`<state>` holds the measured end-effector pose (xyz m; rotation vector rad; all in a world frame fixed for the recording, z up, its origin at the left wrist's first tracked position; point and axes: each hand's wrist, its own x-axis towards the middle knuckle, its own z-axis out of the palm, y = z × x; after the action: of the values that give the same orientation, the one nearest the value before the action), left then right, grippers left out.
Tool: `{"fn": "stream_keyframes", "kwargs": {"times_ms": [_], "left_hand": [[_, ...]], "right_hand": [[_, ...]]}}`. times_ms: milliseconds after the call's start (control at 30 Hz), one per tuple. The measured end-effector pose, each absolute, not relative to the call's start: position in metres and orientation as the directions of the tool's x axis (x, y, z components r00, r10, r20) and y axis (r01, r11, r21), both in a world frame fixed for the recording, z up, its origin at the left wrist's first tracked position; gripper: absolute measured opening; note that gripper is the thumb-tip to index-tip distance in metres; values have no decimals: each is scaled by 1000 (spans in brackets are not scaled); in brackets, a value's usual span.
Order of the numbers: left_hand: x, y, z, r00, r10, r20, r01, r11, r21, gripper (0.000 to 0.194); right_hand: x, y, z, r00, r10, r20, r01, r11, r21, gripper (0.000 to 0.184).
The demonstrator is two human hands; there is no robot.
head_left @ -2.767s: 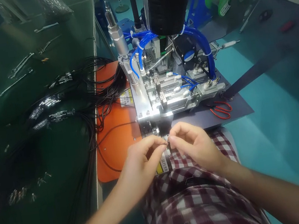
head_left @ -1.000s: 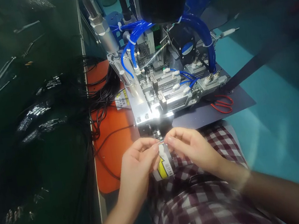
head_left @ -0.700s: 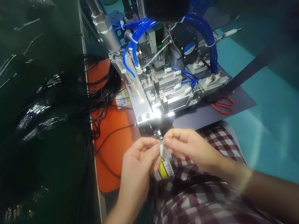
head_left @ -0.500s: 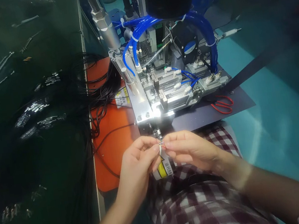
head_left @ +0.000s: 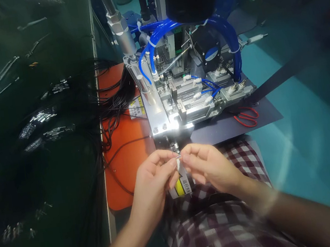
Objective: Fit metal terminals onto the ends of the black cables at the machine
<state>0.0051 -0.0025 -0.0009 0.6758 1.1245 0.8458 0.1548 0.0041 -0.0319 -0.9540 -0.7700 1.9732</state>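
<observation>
My left hand [head_left: 153, 180] and my right hand [head_left: 209, 164] meet fingertip to fingertip just in front of a small metal machine [head_left: 179, 97]. Both are closed in a pinch on a tiny metal part [head_left: 178, 159], likely a connector on a thin wire. The part is too small to make out in detail. A label with a yellow arrow [head_left: 181, 184] hangs right below my fingers. My checked shirt fills the bottom of the view.
The machine carries blue air hoses [head_left: 156, 39] and sits by an orange mat [head_left: 125, 145]. A bundle of black cables [head_left: 109, 102] with metal ends spreads over the dark green table at left. Red scissors [head_left: 245, 116] lie on a dark sheet at right.
My hands have stayed together in the same pinch in front of the machine, with only small finger shifts. The view has swayed a little.
</observation>
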Motion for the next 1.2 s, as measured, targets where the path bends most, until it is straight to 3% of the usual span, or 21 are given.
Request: {"fn": "stream_keyframes", "kwargs": {"times_ms": [367, 533, 667, 933, 1200], "left_hand": [[2, 0, -3, 247, 825, -509, -341, 566, 751, 7], [5, -4, -2, 167, 866, -471, -265, 500, 825, 8], [7, -8, -3, 85, 895, -439, -136, 447, 884, 10], [6, -4, -6, 117, 862, -494, -163, 507, 846, 16], [6, -4, -8, 137, 835, -533, -117, 548, 828, 18]], "right_hand": [[144, 1, -30, -211, 935, -286, -292, -340, -894, 24], [142, -10, -31, -118, 989, -93, 26, -91, -996, 14], [141, -14, -32, -103, 993, 58, 230, 81, -970, 13], [149, -8, -34, -161, 987, 5, 263, 48, -964, 10], [161, 12, -22, -252, 926, -281, -13, -293, -956, 19]]}}
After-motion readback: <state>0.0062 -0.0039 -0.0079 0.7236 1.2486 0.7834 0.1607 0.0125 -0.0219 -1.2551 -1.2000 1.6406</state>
